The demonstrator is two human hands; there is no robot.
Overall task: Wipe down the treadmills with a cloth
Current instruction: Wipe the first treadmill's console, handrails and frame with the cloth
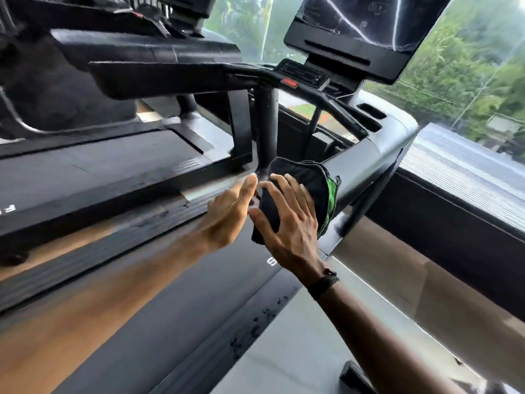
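Your right hand is lying flat, fingers spread and straight, pressing a folded black cloth with a green patch against the inner face of the near treadmill's dark grey handrail, at its lower end near the belt. The cloth is looking soft and thick, its green edge showing on the side toward the rail. Your left hand is sitting just beside the cloth's left edge, fingers extended and relaxed, gripping nothing; whether it is touching the cloth is unclear, as the hand is blurring.

A woven black band is circling your right wrist.

Directly behind the cloth, a round black upright post is rising to the console, crowding the space to the left of the wiping spot. A flat black strut is standing just left of that post. Above, a glossy black tilted screen is reflecting light streaks, with a small red button on the console edge beneath it.

The near treadmill's matte black belt is running under your forearms, scuffed with dark specks along its right edge. A second black treadmill is standing parallel on the left, with a wooden floor strip between the two. A large window is showing green trees beyond the handrail.
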